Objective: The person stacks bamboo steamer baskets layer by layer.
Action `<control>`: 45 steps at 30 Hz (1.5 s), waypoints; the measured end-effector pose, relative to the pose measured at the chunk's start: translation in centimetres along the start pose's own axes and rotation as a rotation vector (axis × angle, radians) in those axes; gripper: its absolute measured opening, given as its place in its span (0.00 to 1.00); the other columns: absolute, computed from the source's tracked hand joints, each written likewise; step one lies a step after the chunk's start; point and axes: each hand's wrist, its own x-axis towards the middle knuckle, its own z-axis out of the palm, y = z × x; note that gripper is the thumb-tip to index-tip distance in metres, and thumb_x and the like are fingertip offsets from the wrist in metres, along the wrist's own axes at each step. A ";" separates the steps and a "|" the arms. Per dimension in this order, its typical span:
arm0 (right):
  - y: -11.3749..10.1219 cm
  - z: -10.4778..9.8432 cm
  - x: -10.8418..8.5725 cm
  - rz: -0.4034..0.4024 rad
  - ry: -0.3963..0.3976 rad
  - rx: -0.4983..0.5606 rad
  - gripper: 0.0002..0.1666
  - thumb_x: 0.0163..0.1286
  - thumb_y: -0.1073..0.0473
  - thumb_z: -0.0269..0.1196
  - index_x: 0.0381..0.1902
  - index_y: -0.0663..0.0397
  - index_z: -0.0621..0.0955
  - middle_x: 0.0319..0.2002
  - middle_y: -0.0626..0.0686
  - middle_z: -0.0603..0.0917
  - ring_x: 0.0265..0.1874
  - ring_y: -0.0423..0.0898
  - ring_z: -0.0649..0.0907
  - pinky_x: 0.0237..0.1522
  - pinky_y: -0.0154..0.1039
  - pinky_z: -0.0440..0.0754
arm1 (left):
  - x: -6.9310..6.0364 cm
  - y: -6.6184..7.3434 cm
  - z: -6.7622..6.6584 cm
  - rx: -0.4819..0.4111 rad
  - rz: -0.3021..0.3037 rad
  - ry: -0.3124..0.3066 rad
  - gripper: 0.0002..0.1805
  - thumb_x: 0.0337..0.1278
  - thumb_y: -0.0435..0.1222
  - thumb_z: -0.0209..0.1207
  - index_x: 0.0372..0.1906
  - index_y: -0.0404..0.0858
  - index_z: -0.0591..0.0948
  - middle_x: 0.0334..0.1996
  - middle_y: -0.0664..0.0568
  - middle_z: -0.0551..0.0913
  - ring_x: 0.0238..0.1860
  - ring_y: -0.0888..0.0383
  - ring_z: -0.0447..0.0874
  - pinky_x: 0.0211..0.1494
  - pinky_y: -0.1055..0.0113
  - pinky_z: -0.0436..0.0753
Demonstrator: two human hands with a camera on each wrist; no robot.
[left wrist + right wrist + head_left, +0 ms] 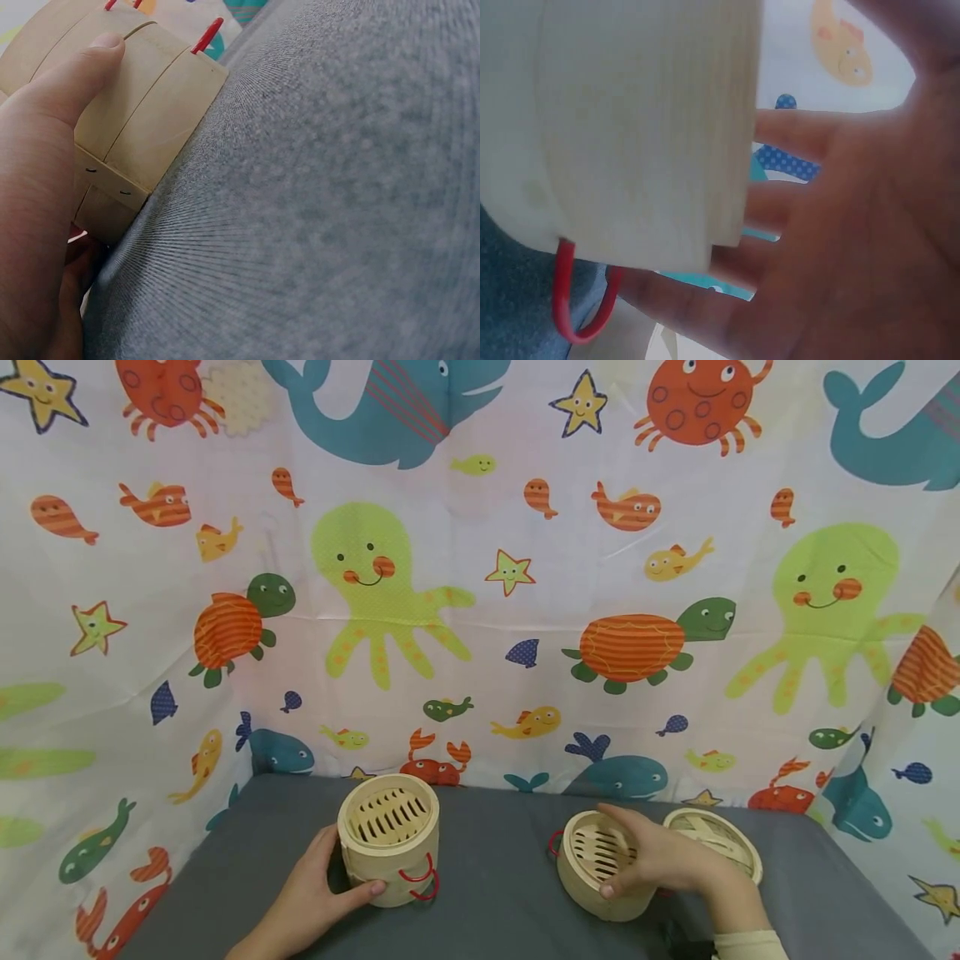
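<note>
Left hand [322, 881] is curving around a bamboo steamer stack [375, 864], part-spread, thumb pressing the near wall, fingers mostly passing out of sight behind. Right hand [663, 853] is gripping a single steamer basket [588, 892] in a wide span, thumb on the near side, fingers reaching around the far side. Whether the basket is resting on the table [491, 885] or hanging just above, cannot tell. Stack is standing upright on the table, well apart to the left, slats showing on top; red handles [431, 865], one pair above another, are suggesting two tiers. Woven lid [731, 843] is lying just beyond the right hand. Printed cloth [450, 560] is hanging behind. Progress, by judgement: partway, two tiers sitting together, basket and lid remaining off the stack. Building up or taking apart: not showing.
</note>
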 end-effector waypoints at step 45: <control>-1.2 1.4 1.5 0.047 0.195 -0.091 0.59 0.65 0.30 0.76 0.82 0.55 0.69 0.77 0.64 0.73 0.76 0.67 0.72 0.68 0.73 0.74 | -0.1 0.2 0.0 0.006 0.028 0.020 0.56 0.55 0.61 0.80 0.82 0.42 0.66 0.72 0.44 0.73 0.74 0.42 0.73 0.74 0.35 0.73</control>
